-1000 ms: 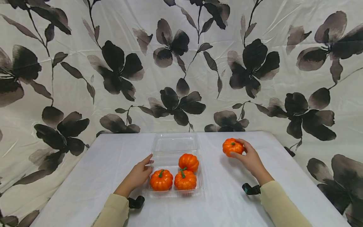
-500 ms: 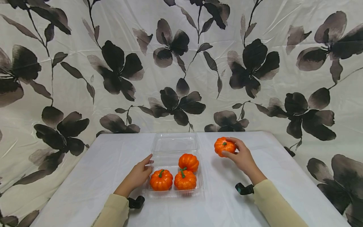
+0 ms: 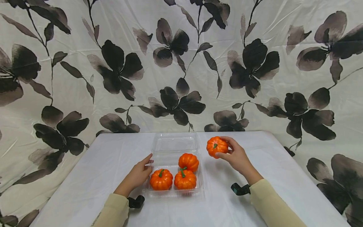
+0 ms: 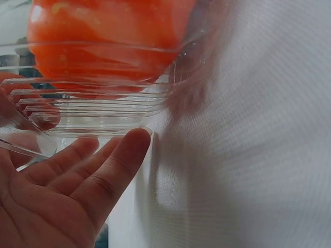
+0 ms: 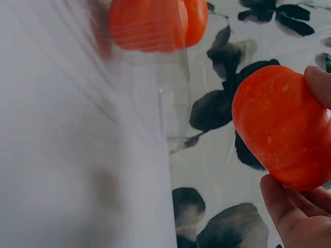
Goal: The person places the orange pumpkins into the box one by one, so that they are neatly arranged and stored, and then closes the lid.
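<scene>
My right hand [image 3: 239, 159] grips a small orange pumpkin [image 3: 215, 146] between thumb and fingers, above the table and to the right of a clear plastic clamshell container [image 3: 167, 160]. In the right wrist view the held pumpkin [image 5: 276, 124] is well apart from the container. Three similar pumpkins sit in the container: front left [image 3: 161, 180], front right [image 3: 185, 180] and back right [image 3: 188, 162]. The back left of the container shows bare plastic. My left hand [image 3: 137, 176] touches the container's left side, its fingers fairly straight along the ridged wall [image 4: 98, 101].
The container's clear lid [image 3: 175, 143] is folded back flat toward the table's far edge. A white cloth covers the table [image 3: 93, 189]. Behind it hangs a curtain [image 3: 215, 94] with dark flowers. Black wrist cameras [image 3: 240, 189] are worn on both wrists.
My right hand has carried its pumpkin leftward, closer to the container. The left hand, the container and the three pumpkins inside have stayed in place.
</scene>
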Tool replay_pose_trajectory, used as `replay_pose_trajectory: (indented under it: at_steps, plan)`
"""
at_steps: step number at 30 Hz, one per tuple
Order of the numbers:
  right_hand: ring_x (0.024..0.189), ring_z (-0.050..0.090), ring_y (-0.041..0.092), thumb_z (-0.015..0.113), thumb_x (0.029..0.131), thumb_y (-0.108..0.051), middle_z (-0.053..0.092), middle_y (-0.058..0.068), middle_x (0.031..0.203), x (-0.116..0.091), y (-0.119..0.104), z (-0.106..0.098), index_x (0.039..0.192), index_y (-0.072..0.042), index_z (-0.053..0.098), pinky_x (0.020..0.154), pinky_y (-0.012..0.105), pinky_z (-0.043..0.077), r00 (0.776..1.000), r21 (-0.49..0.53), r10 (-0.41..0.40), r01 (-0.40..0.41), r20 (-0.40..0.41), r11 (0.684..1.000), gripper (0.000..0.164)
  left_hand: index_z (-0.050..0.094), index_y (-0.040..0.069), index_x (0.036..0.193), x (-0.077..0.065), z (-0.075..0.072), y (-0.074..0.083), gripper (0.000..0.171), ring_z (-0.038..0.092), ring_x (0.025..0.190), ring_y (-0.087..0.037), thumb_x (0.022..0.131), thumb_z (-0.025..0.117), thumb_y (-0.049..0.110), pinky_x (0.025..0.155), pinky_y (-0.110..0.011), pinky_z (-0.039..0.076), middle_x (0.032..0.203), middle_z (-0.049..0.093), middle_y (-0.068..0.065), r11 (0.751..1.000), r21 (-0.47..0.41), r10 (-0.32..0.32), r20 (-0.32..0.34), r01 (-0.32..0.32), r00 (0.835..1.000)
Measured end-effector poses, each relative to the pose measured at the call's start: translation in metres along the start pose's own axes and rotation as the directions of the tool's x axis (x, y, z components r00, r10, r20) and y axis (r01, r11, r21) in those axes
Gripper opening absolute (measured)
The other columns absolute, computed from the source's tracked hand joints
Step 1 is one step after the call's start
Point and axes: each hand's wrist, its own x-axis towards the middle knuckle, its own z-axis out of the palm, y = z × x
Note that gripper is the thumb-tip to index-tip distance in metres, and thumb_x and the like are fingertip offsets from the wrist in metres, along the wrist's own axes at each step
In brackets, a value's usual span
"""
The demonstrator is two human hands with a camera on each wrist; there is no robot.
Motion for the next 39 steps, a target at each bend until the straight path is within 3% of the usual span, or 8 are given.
replay_pose_trajectory:
  at_steps: [15,27,35,39]
  plan:
    - [0.134,0.047,0.028,0.076,0.082,-0.035,0.046,0.001,0.145,-0.002,-0.017,0.014,0.140,-0.035,0.043,0.103,0.045,0.049,0.994,0.026,-0.070,0.068,0.080,0.997,0.067,0.028,0.009,0.153,0.000,0.000,-0.001,0.061,0.059,0.120,-0.034,0.096,0.048,0.017,0.096,-0.048,0.052,0.140,0.053,-0.018,1.000,-0.005,0.001,0.001,-0.001,1.000]
    - [0.132,0.049,0.033,0.073,0.085,-0.030,0.042,0.005,0.148,0.001,-0.028,0.019,0.143,-0.028,0.039,0.100,0.045,0.050,0.983,0.016,-0.125,0.124,0.136,0.992,0.068,0.027,0.011,0.154,0.003,0.001,-0.004,0.062,0.059,0.121,-0.033,0.096,0.049,0.019,0.096,-0.047,0.052,0.141,0.053,-0.017,1.000,-0.019,-0.007,0.004,0.007,1.000]
    - [0.117,0.061,0.030,0.076,0.082,-0.027,0.035,0.006,0.154,0.004,-0.034,0.023,0.140,-0.024,0.036,0.093,0.039,0.055,0.983,0.056,-0.099,0.092,0.154,0.994,0.071,0.026,0.010,0.154,0.002,0.001,-0.003,0.062,0.057,0.124,-0.036,0.097,0.048,0.019,0.099,-0.051,0.049,0.141,0.052,-0.018,1.000,-0.007,-0.009,0.004,0.009,1.000]
    - [0.115,0.062,0.029,0.077,0.081,-0.026,0.038,0.005,0.152,0.004,-0.038,0.024,0.138,-0.025,0.038,0.090,0.038,0.056,0.982,0.033,-0.089,0.085,0.165,0.996,0.069,0.026,0.010,0.154,0.003,0.001,-0.003,0.062,0.057,0.123,-0.035,0.097,0.049,0.019,0.098,-0.050,0.050,0.142,0.052,-0.017,1.000,-0.011,-0.014,0.005,0.014,1.000]
